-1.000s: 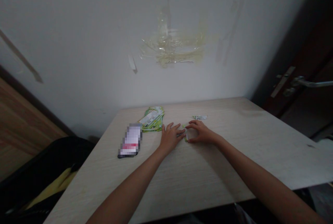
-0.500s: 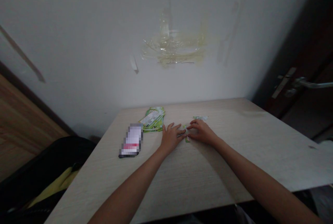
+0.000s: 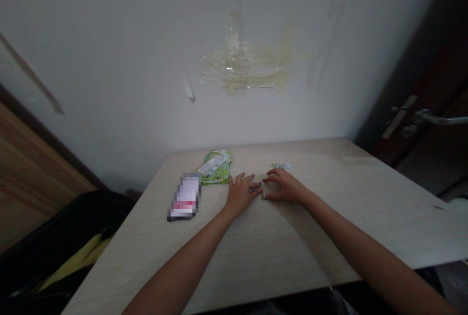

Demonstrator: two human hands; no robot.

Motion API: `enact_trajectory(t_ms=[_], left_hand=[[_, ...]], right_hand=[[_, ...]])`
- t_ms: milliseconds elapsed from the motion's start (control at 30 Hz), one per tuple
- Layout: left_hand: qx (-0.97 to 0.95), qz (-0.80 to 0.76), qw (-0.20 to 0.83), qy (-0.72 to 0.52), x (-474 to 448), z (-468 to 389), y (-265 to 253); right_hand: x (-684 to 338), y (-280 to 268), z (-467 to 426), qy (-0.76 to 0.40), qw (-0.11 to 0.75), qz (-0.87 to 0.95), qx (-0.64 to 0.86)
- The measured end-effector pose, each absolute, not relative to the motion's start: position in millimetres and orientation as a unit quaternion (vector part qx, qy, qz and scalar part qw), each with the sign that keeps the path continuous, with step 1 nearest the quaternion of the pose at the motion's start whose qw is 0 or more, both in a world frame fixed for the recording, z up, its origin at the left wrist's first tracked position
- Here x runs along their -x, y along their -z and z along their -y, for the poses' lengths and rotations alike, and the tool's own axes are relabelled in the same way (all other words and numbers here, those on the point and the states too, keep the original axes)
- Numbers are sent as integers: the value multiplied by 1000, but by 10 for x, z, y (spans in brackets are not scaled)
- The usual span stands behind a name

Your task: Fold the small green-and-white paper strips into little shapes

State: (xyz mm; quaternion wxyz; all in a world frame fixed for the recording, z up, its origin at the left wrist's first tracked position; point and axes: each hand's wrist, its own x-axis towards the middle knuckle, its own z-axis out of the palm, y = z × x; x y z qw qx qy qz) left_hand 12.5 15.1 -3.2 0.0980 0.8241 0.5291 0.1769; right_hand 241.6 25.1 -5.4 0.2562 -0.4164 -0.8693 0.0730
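One scrap [image 3: 262, 194] by left hand [image 3: 240, 195], grip unclear, right hand [image 3: 288, 187] grip apart, green packets [image 3: 215, 168] beside pixelated object [image 3: 185, 195]

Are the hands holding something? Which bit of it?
The left hand is at the left side of a small green piece, the right hand at its right; whether either holds it, I can't tell.

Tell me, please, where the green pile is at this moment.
In the head view, the green pile lies on the left of the table, near the wall and just left of the left hand.
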Motion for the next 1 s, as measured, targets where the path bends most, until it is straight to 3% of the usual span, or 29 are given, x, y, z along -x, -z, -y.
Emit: enact_trajectory(t_ms=[533,1000], left_hand=[[-824,-526,97,-185,-114,-145,33],[-821,-533,110,-171,-126,-146,-21]], right_hand=[[-2487,140,-344,-160,308,855,385],[-2440,285,-474,-94,328,845,411]])
